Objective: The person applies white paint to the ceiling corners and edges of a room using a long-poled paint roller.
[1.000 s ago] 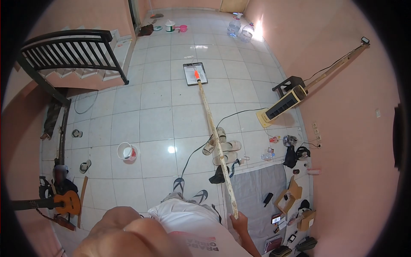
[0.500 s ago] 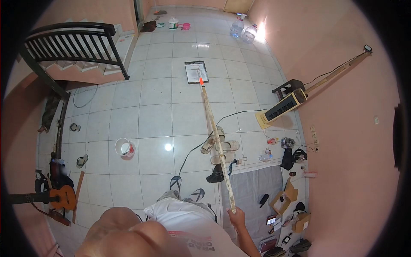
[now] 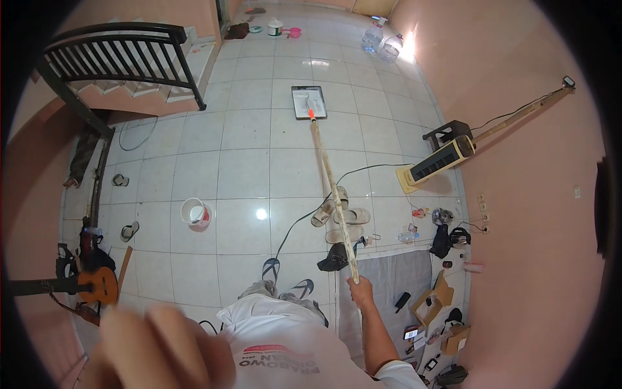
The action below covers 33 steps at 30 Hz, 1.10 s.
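pole (image 3: 332,188) pushed forward; right hand (image 3: 359,290) grips its near end

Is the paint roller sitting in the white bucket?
No, the paint roller at the end of the long pole rests in the tray, far from the bucket.

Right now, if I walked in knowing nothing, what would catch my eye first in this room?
Probably the long wooden pole, running from the person's right hand across the white tiles to a paint tray, with the roller's orange neck at the tray's near edge. The left hand looms blurred and close to the camera at the bottom. Next, the black stair railing at upper left and the guitar at the left edge.
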Motion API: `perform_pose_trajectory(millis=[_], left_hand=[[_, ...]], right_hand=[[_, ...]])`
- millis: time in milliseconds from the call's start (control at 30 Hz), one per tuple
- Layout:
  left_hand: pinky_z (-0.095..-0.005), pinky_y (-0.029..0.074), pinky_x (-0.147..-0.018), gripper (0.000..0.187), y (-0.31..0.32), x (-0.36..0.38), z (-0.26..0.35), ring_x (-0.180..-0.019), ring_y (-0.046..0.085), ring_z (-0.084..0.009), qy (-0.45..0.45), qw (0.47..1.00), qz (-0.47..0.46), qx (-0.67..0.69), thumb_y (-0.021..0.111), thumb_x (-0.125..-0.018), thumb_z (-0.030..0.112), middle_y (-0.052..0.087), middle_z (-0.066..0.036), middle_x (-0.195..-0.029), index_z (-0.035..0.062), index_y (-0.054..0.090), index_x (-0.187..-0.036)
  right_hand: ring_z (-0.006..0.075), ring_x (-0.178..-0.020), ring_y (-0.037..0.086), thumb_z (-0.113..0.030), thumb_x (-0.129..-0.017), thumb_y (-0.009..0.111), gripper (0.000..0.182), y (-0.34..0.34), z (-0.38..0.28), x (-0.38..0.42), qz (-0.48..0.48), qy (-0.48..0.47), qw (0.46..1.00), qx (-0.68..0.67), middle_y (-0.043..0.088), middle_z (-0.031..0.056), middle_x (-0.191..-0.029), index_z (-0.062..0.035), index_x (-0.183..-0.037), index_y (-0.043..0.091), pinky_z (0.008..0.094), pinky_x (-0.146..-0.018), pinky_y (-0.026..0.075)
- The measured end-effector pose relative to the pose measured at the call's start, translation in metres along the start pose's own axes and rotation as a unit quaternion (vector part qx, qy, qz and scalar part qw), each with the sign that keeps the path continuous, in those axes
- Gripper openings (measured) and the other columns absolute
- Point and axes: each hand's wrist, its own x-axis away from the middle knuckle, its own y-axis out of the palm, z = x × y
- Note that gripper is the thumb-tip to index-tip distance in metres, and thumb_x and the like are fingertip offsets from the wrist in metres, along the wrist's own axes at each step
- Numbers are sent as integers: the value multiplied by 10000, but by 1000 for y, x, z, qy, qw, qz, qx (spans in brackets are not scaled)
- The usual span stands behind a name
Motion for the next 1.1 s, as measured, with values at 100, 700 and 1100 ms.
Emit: perform_pose_trajectory(millis=[100,700,1100], left_hand=[[-269,389,-757,199,-34,8,-23,-960,387,-142,13,1000,9,7,680,-850,314,418,-61,-1063,158,592,-936],[-352,415,-843,334,-269,371,-302,-935,517,-137,-517,649,557,-24,645,-862,416,574,-6,-1039,144,613,-1054],[-350,470,-770,340,-287,366,-305,-897,562,-156,-560,647,486,-177,632,-872,354,595,-29,-983,95,604,-1090]], right_hand=[[142,-388,459,-308,-884,667,342,-9,-25,-5,-7,29,999,-12,488,35,-545,-16,-756,543,323,-359,375],[441,-734,621,-412,-916,549,481,-58,19,115,34,108,991,71,624,274,-740,54,-826,628,470,-697,479],[251,-445,570,-430,-938,532,496,-49,30,92,38,37,991,125,561,133,-583,51,-840,598,391,-430,438]])
